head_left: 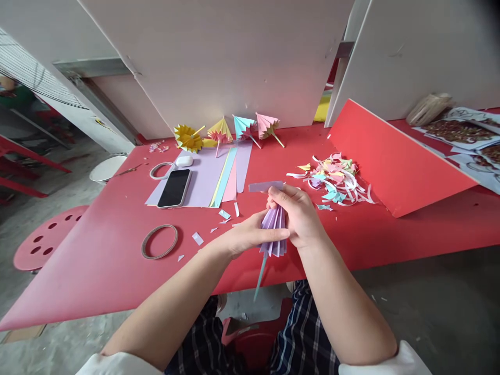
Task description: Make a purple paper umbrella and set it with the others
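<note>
White sleeves (pixel 121 364) and dark plaid trousers (pixel 307 323), nearest, below a lilac pleated paper umbrella (pixel 275 220). Holds this umbrella, folded narrow around a pale blue-green stick (pixel 260 278), with the near edge of the red tabletop (pixel 351 234) underneath. Cradles it from its left in the left hand (pixel 250 230), thumb across the pleats; steadies its upper right with the right hand (pixel 297 211), while pinching a lilac strip (pixel 259 186) above it between fingertips. Cannot tell the placing of the hidden fingers, nor any contact between strip and umbrella tip. Better, by judgement, to press the pleats evenly but lightly, keeping the strip level and square to the stick, so as not to crush or skew the folds. Left of the umbrella, paper offcuts (pixel 197 238), then a tape roll (pixel 145 247). Beyond it, leftward, a smartphone (pixel 174 187) on lilac sheets (pixel 205 174); rightward, heaped paper scraps (pixel 334 171) and a red board (pixel 402 156). Farthest beyond it, four little paper umbrellas (pixel 242 126), then a pale wall panel (pixel 234 57).
</note>
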A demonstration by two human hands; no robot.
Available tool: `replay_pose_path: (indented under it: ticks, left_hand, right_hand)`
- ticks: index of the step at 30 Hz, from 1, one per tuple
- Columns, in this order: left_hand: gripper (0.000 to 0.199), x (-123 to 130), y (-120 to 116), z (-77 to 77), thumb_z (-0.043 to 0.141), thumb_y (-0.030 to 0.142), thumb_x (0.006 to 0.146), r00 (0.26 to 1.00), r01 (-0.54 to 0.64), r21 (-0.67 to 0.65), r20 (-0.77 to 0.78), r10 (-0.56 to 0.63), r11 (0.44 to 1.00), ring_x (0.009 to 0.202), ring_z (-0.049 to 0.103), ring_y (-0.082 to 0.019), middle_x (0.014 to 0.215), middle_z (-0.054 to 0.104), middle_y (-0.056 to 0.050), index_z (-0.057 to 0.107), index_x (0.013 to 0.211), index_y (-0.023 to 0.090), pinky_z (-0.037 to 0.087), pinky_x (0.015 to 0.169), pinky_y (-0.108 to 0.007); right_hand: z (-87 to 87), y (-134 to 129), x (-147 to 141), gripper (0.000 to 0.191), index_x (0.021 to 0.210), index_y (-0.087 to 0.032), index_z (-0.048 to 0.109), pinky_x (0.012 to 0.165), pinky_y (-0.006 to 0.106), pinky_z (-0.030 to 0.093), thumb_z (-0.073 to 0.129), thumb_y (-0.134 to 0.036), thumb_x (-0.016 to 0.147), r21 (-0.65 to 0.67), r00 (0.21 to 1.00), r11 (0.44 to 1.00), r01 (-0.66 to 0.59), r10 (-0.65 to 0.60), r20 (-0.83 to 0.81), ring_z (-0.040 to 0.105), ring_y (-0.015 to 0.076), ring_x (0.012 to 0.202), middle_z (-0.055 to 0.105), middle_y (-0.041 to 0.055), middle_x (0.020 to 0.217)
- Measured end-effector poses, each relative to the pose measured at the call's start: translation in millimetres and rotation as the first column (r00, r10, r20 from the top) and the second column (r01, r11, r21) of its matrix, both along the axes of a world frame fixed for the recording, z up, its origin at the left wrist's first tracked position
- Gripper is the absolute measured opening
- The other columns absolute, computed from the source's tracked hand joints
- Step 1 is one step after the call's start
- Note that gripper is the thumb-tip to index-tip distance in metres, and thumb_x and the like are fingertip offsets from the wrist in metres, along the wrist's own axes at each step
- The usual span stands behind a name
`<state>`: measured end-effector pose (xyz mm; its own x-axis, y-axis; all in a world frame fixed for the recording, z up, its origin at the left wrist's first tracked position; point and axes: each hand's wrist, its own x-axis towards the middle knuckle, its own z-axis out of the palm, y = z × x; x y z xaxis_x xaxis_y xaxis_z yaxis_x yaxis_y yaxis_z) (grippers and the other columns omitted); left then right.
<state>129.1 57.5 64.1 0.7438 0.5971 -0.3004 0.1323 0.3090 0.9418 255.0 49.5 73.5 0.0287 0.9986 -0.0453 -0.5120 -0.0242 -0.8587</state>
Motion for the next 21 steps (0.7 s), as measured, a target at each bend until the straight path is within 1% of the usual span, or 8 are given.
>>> replay_pose_path:
  ticks: [4, 6, 8, 10, 13, 15, 17, 21]
  left_hand:
    - [0.035, 6, -8, -6.7, 0.071, 0.032, 0.067, 0.988, -0.128, -0.073, 0.078, 0.134, 0.989, 0.071, 0.057, -0.014, 0.078, 0.059, -0.001, 0.055, 0.093, 0.015, 0.045, 0.066, -0.028]
    - [0.031, 4, -13, -8.6, 0.07, 0.03, 0.068, 0.981, -0.156, -0.115, 0.095, 0.167, 0.981, 0.067, 0.059, -0.014, 0.074, 0.06, -0.001, 0.055, 0.09, 0.015, 0.045, 0.062, -0.027]
    - [0.031, 0, -18, -8.5, 0.069, 0.03, 0.069, 0.982, -0.134, -0.152, 0.111, 0.151, 0.979, 0.06, 0.059, -0.015, 0.069, 0.061, -0.002, 0.054, 0.091, 0.014, 0.045, 0.056, -0.026]
    - [0.035, -6, -22, -6.7, 0.067, 0.03, 0.07, 0.981, -0.102, -0.184, 0.147, 0.13, 0.978, 0.057, 0.059, -0.015, 0.068, 0.062, -0.003, 0.052, 0.098, 0.015, 0.044, 0.051, -0.025]
    - [0.035, -14, -26, -3.6, 0.067, 0.031, 0.07, 0.97, -0.062, -0.211, 0.216, 0.109, 0.975, 0.062, 0.06, -0.017, 0.075, 0.063, -0.006, 0.053, 0.099, 0.016, 0.046, 0.051, -0.026]
    - [0.035, -19, -28, -2.9, 0.069, 0.031, 0.069, 0.963, -0.052, -0.217, 0.247, 0.106, 0.975, 0.065, 0.061, -0.018, 0.08, 0.062, -0.007, 0.054, 0.096, 0.015, 0.047, 0.053, -0.027]
    - [0.036, -23, -29, -3.6, 0.07, 0.031, 0.067, 0.955, -0.049, -0.225, 0.274, 0.112, 0.973, 0.069, 0.061, -0.018, 0.084, 0.062, -0.008, 0.056, 0.095, 0.014, 0.048, 0.058, -0.028]
    - [0.037, -30, -29, -6.7, 0.071, 0.031, 0.067, 0.946, -0.038, -0.23, 0.305, 0.109, 0.973, 0.073, 0.061, -0.018, 0.087, 0.062, -0.007, 0.057, 0.097, 0.015, 0.048, 0.062, -0.028]
  right_hand:
    - [4.9, -3, -4, 0.01, 0.066, -0.025, 0.069, 0.057, 0.023, 0.041, 0.072, -0.034, 0.064, 0.021, 0.999, 1.0, -0.022, 0.021, 0.028, 0.049, 0.0086, 0.058, 0.052, -0.0049, 0.056]
    - [8.1, -5, -3, 0.008, 0.068, -0.026, 0.069, 0.061, 0.025, 0.044, 0.072, -0.033, 0.066, 0.052, 0.999, 0.998, -0.044, 0.042, 0.028, 0.054, 0.0102, 0.064, 0.059, -0.0034, 0.063]
    - [12.1, -5, 1, 0.008, 0.073, -0.027, 0.07, 0.068, 0.028, 0.048, 0.069, -0.033, 0.068, 0.078, 0.999, 0.996, -0.043, 0.041, 0.028, 0.058, 0.0126, 0.074, 0.065, -0.0015, 0.079]
    - [15.7, -5, 7, 0.007, 0.075, -0.028, 0.07, 0.076, 0.032, 0.048, 0.067, -0.032, 0.071, 0.11, 1.0, 0.994, 0.017, -0.019, 0.019, 0.059, 0.0147, 0.083, 0.066, -0.001, 0.091]
    - [16.5, -4, 14, 0.004, 0.073, -0.028, 0.068, 0.087, 0.035, 0.046, 0.065, -0.03, 0.073, 0.157, 0.993, 0.98, 0.119, -0.119, -0.012, 0.06, 0.0151, 0.089, 0.066, -0.0018, 0.093]
    - [13.6, -3, 13, 0.005, 0.075, -0.028, 0.068, 0.089, 0.036, 0.045, 0.063, -0.029, 0.075, 0.151, 0.996, 0.984, 0.09, -0.09, -0.008, 0.06, 0.0152, 0.091, 0.067, -0.0014, 0.094]
    - [9.9, -3, 9, 0.007, 0.076, -0.027, 0.069, 0.089, 0.037, 0.045, 0.062, -0.029, 0.076, 0.134, 1.0, 0.991, 0.022, -0.023, 0.009, 0.06, 0.0159, 0.092, 0.067, -0.0003, 0.093]
    - [7.5, -6, -2, 0.008, 0.076, -0.026, 0.07, 0.089, 0.037, 0.045, 0.062, -0.027, 0.077, 0.134, 0.999, 0.99, -0.045, 0.043, 0.023, 0.061, 0.0158, 0.087, 0.068, -0.0001, 0.087]
